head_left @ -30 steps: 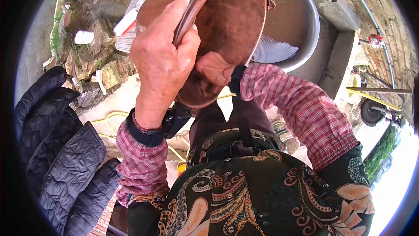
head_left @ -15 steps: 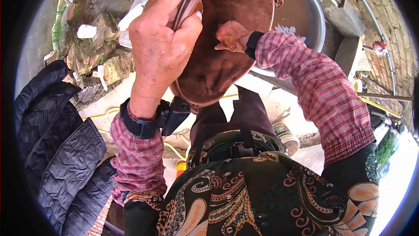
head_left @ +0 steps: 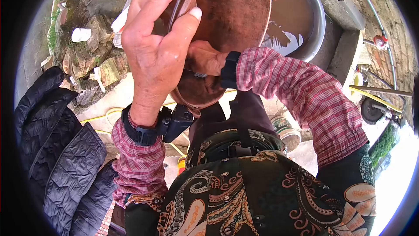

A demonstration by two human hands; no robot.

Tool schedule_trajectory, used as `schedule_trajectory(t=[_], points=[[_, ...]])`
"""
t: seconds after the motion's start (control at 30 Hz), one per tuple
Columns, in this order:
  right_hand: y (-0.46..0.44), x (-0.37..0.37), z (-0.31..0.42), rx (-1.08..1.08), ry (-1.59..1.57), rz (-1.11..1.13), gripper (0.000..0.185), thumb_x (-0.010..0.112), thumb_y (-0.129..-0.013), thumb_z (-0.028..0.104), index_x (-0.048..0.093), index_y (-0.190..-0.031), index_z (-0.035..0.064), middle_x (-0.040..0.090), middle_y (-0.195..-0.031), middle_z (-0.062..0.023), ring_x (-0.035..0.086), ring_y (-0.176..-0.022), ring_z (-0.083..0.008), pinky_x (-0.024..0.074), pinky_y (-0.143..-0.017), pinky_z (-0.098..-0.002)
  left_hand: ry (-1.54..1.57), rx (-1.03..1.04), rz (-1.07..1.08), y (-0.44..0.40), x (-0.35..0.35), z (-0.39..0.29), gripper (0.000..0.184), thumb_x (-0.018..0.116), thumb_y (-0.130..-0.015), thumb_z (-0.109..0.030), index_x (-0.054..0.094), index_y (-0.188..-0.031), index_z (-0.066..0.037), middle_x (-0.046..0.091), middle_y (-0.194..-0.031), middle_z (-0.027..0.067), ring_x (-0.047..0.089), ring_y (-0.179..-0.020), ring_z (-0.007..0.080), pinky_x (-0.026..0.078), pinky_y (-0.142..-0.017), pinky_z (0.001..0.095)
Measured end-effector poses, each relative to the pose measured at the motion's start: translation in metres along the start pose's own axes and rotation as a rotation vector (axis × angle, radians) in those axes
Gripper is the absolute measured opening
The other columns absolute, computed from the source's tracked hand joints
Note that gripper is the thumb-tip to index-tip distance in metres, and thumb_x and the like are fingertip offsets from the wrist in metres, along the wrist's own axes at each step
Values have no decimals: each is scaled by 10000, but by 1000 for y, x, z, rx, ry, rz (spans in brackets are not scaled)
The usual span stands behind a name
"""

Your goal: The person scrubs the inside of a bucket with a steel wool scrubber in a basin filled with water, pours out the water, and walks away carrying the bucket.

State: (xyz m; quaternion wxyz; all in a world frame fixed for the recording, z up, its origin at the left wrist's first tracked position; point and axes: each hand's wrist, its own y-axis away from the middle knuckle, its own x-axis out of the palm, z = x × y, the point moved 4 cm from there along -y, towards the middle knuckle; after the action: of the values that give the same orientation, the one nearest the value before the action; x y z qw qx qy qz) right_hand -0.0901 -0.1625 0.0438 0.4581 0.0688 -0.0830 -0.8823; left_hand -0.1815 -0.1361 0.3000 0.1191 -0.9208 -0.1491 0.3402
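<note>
A brown bucket (head_left: 235, 9) is tilted so its mouth faces me, with an ear for a handle on its far right rim. My left hand (head_left: 155, 52) grips the left rim, thumb inside and fingers around the outside. Reaching into the bucket, my right hand (head_left: 207, 58) is closed against the inner wall on the left. Its fingertips are partly hidden behind my left hand, and a small pale bit shows under them that I cannot make out. Behind the bucket stands a wide metal basin (head_left: 321, 22) of brownish water, with a bright reflection on the surface.
A dark quilted jacket (head_left: 72, 166) hangs at the left. Rocks (head_left: 80, 55) and a white cup-like item (head_left: 81, 34) lie beyond it. A yellow hose (head_left: 102, 117) runs over the ground. A concrete ledge (head_left: 345, 55) and a pipe along a brick wall are on the right.
My right hand has moved left and down inside the bucket, toward my left hand. The bucket has shifted slightly left, showing more of the basin's water.
</note>
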Motion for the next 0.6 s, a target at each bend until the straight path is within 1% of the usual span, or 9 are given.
schedule_trajectory(t=[0.1,0.17,0.23,0.3,0.33,0.4,0.43,0.5,0.6], points=[[-15,15,77,-305,216,37,117,636,-784,145,670,-885,96,631,-777,-130,626,-808,-302,509,-714,-402,109,-155,-33,-4,-2,6,336,664,-823,-57,646,-1152,9,626,-1080,66,572,-1000,139,428,-898,261],[-26,21,27,-465,536,69,100,585,-790,105,662,-842,72,625,-808,-160,635,-823,-315,517,-714,-404,105,-189,8,-6,-3,6,334,652,-851,-85,635,-1168,19,620,-1104,58,566,-1020,141,419,-915,259],[-40,-9,10,-439,928,490,142,582,-828,101,683,-899,30,656,-909,-193,656,-882,-349,541,-737,-404,112,-161,35,-6,0,4,342,647,-859,-90,629,-1181,22,618,-1113,60,567,-1027,143,417,-923,261],[-86,-29,-61,-466,483,366,143,573,-811,119,679,-870,44,661,-900,-170,648,-899,-337,541,-753,-402,155,-181,30,-5,1,8,344,636,-870,-91,620,-1191,30,614,-1114,63,566,-1025,146,417,-923,264],[-98,-40,-55,-485,279,298,151,566,-811,127,677,-882,54,666,-923,-157,642,-929,-325,541,-777,-395,167,-207,19,-6,-1,8,342,634,-870,-88,619,-1190,31,613,-1118,65,565,-1029,147,416,-925,266],[-107,-29,-33,-279,1462,656,317,521,-905,140,587,-1213,104,614,-1225,-100,548,-1186,-217,484,-977,-313,189,-223,16,-7,-2,9,345,634,-861,-83,619,-1182,41,614,-1134,84,566,-1047,160,413,-942,277],[-106,-24,-25,-282,1403,623,302,526,-897,140,578,-1191,95,606,-1204,-105,545,-1163,-224,477,-964,-318,177,-213,41,-5,-2,9,348,635,-856,-83,619,-1180,45,614,-1138,89,568,-1051,165,412,-947,281],[-90,0,1,-255,885,379,275,536,-880,138,561,-1146,76,590,-1163,-116,539,-1117,-239,462,-937,-328,151,-163,69,-10,-6,8,355,638,-845,-82,620,-1174,52,615,-1146,100,572,-1058,176,411,-959,290],[-52,22,71,-206,-613,138,242,552,-854,136,536,-1079,47,566,-1100,-133,530,-1048,-261,440,-897,-342,152,-153,38,-12,-8,14,361,637,-836,-81,621,-1169,58,616,-1138,106,571,-1063,186,409,-965,298]])
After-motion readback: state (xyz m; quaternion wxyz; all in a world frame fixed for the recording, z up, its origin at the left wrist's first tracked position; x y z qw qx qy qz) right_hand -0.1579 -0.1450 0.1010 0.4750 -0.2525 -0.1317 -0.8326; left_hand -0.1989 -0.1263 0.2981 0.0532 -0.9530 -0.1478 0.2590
